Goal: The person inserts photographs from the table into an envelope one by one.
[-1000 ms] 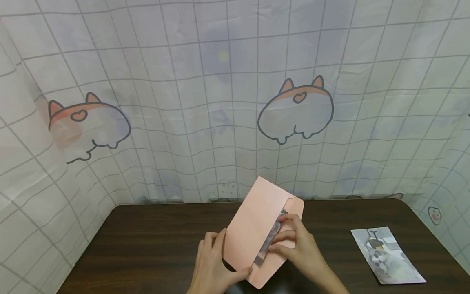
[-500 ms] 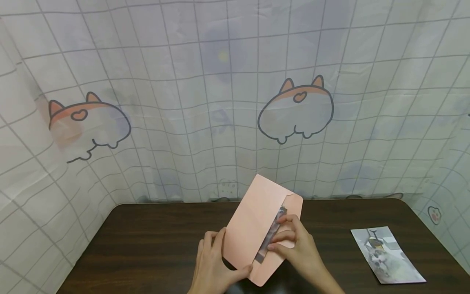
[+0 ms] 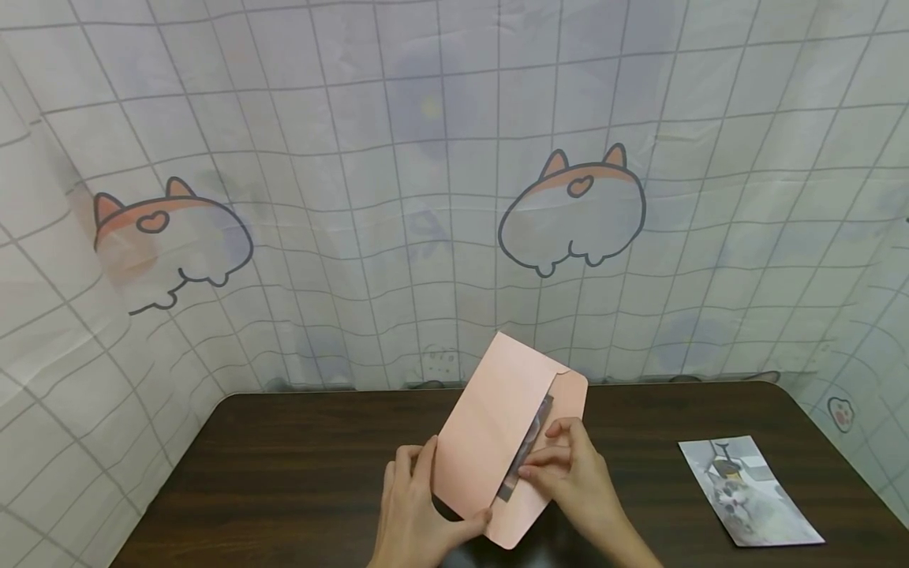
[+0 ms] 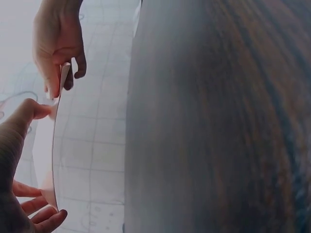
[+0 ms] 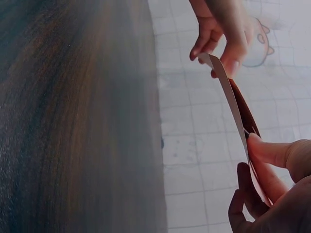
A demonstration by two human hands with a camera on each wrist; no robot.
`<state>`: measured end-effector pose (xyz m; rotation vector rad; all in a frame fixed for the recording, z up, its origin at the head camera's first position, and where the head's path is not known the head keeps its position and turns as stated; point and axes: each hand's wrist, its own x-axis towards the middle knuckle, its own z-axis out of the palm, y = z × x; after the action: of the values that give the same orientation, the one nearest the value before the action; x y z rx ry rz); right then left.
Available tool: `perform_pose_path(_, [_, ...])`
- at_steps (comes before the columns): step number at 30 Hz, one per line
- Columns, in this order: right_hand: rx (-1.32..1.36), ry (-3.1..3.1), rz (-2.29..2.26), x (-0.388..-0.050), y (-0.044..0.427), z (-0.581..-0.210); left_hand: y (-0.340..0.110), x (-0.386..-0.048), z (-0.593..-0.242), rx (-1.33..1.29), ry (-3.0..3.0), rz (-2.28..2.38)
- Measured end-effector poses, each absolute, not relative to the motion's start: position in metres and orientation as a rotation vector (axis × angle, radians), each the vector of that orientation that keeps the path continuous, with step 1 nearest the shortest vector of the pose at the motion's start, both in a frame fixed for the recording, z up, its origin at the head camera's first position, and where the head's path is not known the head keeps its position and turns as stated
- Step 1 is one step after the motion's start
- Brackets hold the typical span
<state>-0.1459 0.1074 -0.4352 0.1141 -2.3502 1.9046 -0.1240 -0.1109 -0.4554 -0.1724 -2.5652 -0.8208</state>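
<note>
Pink envelope (image 3: 484, 434) (tilted); both hands (image 3: 417, 505) (image 3: 584, 483) on it

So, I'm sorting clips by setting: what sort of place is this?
Probably a curtained-off workspace: gridded cloth hangs behind and beside a dark table, with an envelope held over it.

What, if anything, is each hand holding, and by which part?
A pink envelope: the left hand grips its near end, the right hand its flap. Whether the right hand also pinches the dark insert, I can't tell.
</note>
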Motion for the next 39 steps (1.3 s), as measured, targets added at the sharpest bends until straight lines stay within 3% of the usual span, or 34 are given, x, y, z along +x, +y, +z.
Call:
perform_pose_path(13, [0.225,-2.461,1.758,-0.149,0.111,-0.434,-0.11,-0.123,-0.454,-0.189,-2.549,-0.769])
perform_pose_path(29, [-0.127,-2.412,1.771,-0.143,0.1,-0.435,-0.107,-0.122,-0.457,-0.24,-2.502,-0.688])
perform_pose_path(39, [-0.171,-2.408,1.728,-0.142,0.099,-0.431,-0.107,-0.122,-0.459,-0.237,-2.496,-0.679])
